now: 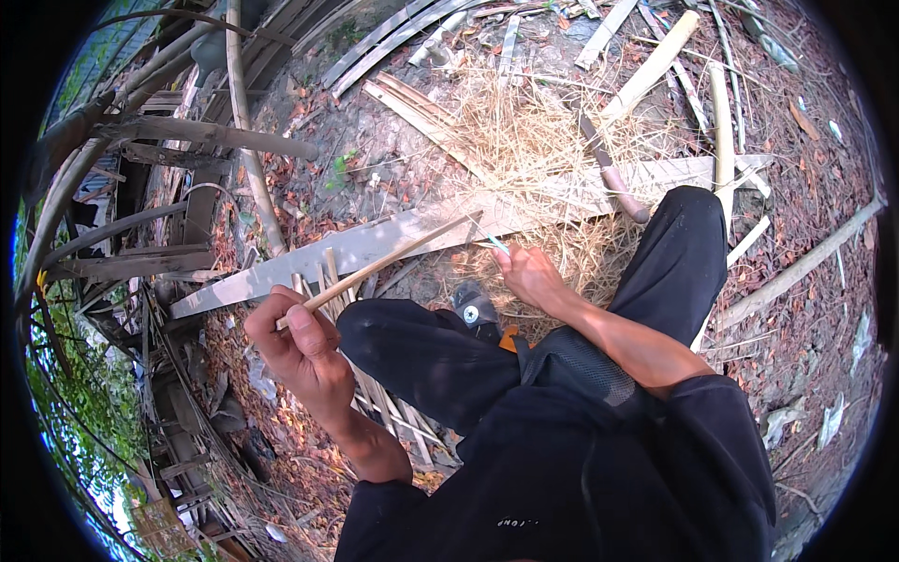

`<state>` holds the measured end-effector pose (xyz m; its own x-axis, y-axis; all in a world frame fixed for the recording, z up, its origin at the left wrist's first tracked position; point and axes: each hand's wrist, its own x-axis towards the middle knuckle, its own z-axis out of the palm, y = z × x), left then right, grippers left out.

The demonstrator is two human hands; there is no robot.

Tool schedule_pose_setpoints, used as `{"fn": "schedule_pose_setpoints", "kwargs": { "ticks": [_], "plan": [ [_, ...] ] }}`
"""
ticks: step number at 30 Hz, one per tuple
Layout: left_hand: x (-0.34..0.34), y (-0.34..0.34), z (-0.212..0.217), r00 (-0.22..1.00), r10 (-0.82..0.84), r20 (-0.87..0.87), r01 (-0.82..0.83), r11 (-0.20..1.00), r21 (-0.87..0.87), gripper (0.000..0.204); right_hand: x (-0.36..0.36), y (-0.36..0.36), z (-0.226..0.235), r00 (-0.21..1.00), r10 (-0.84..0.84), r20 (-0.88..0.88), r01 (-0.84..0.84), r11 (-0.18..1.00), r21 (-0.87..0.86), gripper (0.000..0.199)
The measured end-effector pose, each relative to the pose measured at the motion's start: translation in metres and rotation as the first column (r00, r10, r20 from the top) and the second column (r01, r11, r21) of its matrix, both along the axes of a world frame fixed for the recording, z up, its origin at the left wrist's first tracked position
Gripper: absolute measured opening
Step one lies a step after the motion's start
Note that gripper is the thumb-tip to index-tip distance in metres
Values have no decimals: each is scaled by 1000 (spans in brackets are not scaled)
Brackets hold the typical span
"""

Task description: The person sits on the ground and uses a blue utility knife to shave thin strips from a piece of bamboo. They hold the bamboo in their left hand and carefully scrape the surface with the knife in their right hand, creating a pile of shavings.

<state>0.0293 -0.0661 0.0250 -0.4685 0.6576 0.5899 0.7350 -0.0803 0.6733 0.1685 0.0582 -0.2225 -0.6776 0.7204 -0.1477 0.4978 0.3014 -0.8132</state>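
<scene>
My left hand (pixel 304 347) is closed around one end of a slender bamboo stick (pixel 375 267), which slants up to the right over a long board. In my closed right hand (pixel 534 276) is a thin tool with a pale green part (pixel 496 244); its kind is too small to make out. That tool's tip lies close to the stick's far end, and I cannot tell whether they touch. Beyond my right hand, a curved blade with a brown handle (pixel 626 194) rests on pale shavings (pixel 524 122).
The long board (pixel 375 242) crosses in front of my knees. Split bamboo (pixel 655 66) and poles (pixel 796 272) lie at the far side and right. A bundle of strips (pixel 398 417) is beside my left leg. A wooden frame (pixel 206 136) stands at left. Dry leaves cover the ground.
</scene>
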Motion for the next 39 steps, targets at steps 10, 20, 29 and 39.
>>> {"fn": "schedule_pose_setpoints", "kwargs": {
  "ticks": [10,20,29,39],
  "plan": [
    [10,37,-12,996,85,-30,-83,995,46,17,5,23,-114,994,-55,91,40,986,164,47],
    [-17,51,-10,975,206,85,-211,976,59,21,-54,41,-126,997,-72,10,65,943,327,43],
    [-26,50,-11,938,347,-2,-347,937,51,22,-70,44,-101,997,-56,44,58,997,-43,41],
    [-22,47,-19,937,346,40,-348,936,60,22,-57,47,-116,990,-79,116,74,996,48,43]
  ]
}}
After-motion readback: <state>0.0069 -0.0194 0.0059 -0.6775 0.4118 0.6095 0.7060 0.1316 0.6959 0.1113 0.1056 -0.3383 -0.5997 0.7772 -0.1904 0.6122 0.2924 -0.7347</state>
